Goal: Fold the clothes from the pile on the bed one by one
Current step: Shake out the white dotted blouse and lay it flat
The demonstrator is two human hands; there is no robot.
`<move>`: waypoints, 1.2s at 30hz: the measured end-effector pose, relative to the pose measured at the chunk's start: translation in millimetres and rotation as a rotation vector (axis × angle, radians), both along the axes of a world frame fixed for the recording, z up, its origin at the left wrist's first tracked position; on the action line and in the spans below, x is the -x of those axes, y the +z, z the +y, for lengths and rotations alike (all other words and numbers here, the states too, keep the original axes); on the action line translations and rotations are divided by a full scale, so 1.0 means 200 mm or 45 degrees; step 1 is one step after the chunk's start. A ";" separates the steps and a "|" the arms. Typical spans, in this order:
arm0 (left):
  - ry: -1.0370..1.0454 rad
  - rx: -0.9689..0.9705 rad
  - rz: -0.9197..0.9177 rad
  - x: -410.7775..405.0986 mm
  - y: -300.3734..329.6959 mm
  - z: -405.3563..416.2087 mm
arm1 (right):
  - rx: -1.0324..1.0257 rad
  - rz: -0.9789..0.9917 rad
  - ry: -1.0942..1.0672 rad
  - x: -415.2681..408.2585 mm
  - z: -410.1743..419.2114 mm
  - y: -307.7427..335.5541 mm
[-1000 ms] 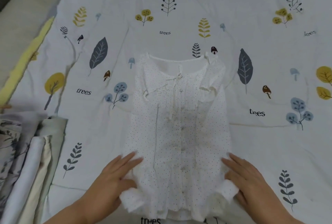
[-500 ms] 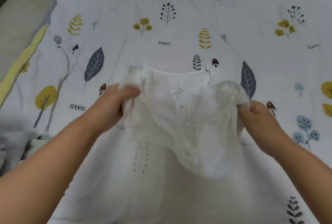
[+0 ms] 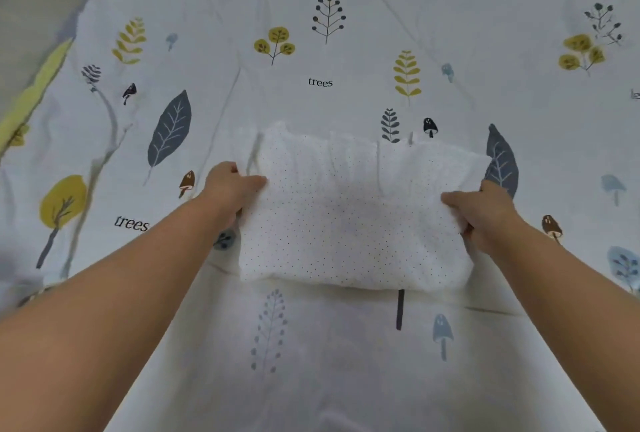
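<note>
White blouse (image 3: 353, 220) with fine dark dots, doubled over into a wide rectangle, flat on the middle of the bed sheet (image 3: 311, 362); ruffled hem edge along the far side, smooth rounded fold along the near side. Left hand (image 3: 230, 189) at the blouse's left edge, thumb on top of the cloth and fingers curled under it, pinching that edge. Right hand (image 3: 479, 212) at the right edge in a mirrored grip, thumb lying across the top layer, fingers tucked beneath and hidden. Both forearms stretched forward from the lower corners, wrists angled inward toward the garment. Sheet pale, lightly creased, printed with grey and yellow leaves, small trees, mushrooms and the word "trees". Strip of yellow fabric (image 3: 34, 92) along the left side of the sheet, with a grey-beige surface (image 3: 31, 16) beyond it.
</note>
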State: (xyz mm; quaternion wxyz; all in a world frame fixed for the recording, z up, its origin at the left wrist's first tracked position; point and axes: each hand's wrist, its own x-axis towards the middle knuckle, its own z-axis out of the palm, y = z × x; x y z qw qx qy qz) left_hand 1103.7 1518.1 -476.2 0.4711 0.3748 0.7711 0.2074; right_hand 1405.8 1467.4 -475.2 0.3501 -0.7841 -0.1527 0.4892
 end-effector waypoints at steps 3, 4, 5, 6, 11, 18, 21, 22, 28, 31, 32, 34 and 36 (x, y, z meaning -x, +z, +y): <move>0.170 -0.087 -0.397 -0.03 0.05 0.04 | -0.155 0.131 0.004 -0.03 0.05 0.04; 0.275 -0.093 -0.637 -0.02 0.06 0.06 | -0.252 0.281 -0.027 -0.05 0.07 0.05; 0.386 -0.088 -0.801 -0.02 0.07 0.07 | -0.307 0.422 -0.087 -0.06 0.08 0.06; 0.452 -0.074 -0.779 -0.02 0.06 0.09 | -0.294 0.479 -0.133 -0.07 0.09 0.05; 0.225 -0.033 0.283 -0.02 -0.07 0.05 | 0.031 -0.278 0.066 -0.09 0.04 -0.07; -0.131 -0.043 0.466 -0.07 -0.14 -0.25 | 0.092 -0.261 0.397 0.00 -0.21 -0.10; -0.147 -0.162 0.442 -0.09 -0.14 -0.35 | 0.054 -0.292 0.381 0.05 -0.30 -0.09; -0.127 -0.182 0.424 -0.09 -0.12 -0.38 | 0.032 -0.286 0.373 0.06 -0.33 -0.09; -0.101 -0.193 0.353 -0.01 -0.05 -0.72 | 0.106 -0.205 0.426 0.03 -0.68 -0.02; -0.099 -0.077 0.306 0.02 -0.05 -0.94 | 0.193 -0.120 0.436 0.02 -0.86 -0.01; -0.090 -0.044 0.256 0.03 -0.06 -0.99 | 0.199 -0.151 0.448 0.02 -0.90 -0.01; -0.052 -0.010 0.151 0.04 -0.08 -1.03 | 0.164 -0.258 0.439 0.00 -0.94 -0.01; 0.028 -0.014 0.080 0.05 -0.08 -1.01 | 0.127 -0.211 0.359 0.01 -0.92 0.00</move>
